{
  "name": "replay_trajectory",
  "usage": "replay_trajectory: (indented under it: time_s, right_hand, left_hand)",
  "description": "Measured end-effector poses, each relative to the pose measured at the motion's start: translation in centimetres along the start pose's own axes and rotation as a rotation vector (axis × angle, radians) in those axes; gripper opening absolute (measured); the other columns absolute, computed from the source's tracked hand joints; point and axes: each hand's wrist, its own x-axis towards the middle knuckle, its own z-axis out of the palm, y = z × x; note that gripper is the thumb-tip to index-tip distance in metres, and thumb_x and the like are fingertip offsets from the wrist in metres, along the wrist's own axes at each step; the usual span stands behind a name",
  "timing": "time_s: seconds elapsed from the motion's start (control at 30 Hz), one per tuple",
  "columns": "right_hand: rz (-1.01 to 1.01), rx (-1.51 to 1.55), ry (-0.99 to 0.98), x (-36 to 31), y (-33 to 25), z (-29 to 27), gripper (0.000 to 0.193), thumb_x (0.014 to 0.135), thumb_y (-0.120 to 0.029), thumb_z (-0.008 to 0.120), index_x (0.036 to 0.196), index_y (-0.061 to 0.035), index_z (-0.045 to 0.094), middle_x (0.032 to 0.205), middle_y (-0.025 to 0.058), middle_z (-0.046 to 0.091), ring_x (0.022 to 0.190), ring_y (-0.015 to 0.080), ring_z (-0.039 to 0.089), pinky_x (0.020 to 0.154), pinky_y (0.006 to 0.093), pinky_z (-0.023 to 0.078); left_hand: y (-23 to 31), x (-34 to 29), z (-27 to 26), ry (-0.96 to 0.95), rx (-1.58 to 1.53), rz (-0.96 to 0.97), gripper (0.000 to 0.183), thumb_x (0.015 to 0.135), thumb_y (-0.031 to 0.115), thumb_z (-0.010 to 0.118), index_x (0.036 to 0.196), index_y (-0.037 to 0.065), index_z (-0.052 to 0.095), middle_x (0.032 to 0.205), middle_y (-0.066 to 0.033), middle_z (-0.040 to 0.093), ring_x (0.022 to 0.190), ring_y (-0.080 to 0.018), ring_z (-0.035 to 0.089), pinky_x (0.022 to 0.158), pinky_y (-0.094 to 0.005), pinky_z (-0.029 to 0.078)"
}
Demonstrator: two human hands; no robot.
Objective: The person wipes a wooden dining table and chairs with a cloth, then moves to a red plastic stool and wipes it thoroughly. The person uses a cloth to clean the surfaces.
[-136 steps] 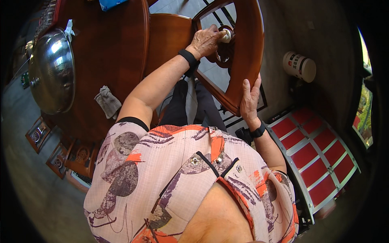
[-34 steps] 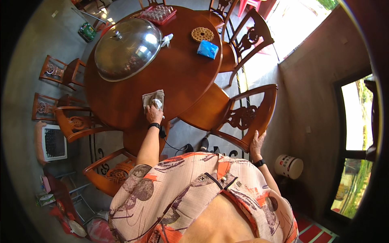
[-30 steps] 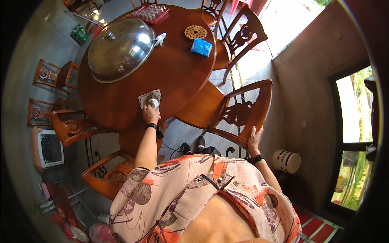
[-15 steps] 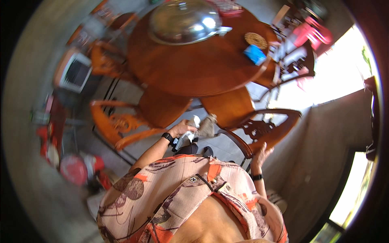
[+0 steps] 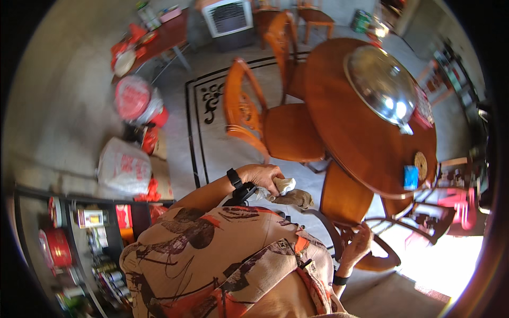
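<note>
Pointing rightward, brownish cloth [image 5: 297, 199] in left grip [image 5: 261, 176], long axis sideways

Dining room: round wooden table [image 5: 339, 122], matching chairs [image 5: 345, 193]

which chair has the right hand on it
The chair just right of the grey-brown cloth; the right hand is at its backrest, while the other chairs have no hand on them.

A pinkish shirt [image 5: 212, 259] printed purple and orange goes with black wristbands [image 5: 234, 178].
</note>
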Motion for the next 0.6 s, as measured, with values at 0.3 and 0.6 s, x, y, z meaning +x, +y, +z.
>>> replay_trajectory:
  time_s: [0.3,0.6]
  right_hand:
    - [-0.298,0.063,-0.852,3.6,-9.6,16.9,0.017,0.092,-0.001,0.060,0.107,-0.0009,0.069,0.096,0.0164,0.068,0.082,0.0271,0.069,0.072,0.0342,0.057]
    - [-0.041,0.457,-1.318,2.2,-22.5,32.5,0.064,0.097,-0.046,0.063,0.135,0.0039,0.052,0.128,0.0161,0.062,0.106,0.0253,0.065,0.090,0.0360,0.050]
  left_hand:
    - [-2.9,-15.3,-9.2,0.427,-0.324,0.080,0.021,0.079,0.008,0.076,0.097,0.001,0.071,0.082,-0.0045,0.072,0.076,-0.0109,0.066,0.068,-0.0289,0.051]
    - [-8.5,-23.1,-14.5,0.587,-0.511,0.232,0.033,0.081,0.010,0.077,0.110,0.000,0.067,0.092,-0.0030,0.072,0.084,-0.0092,0.063,0.079,-0.0280,0.051]
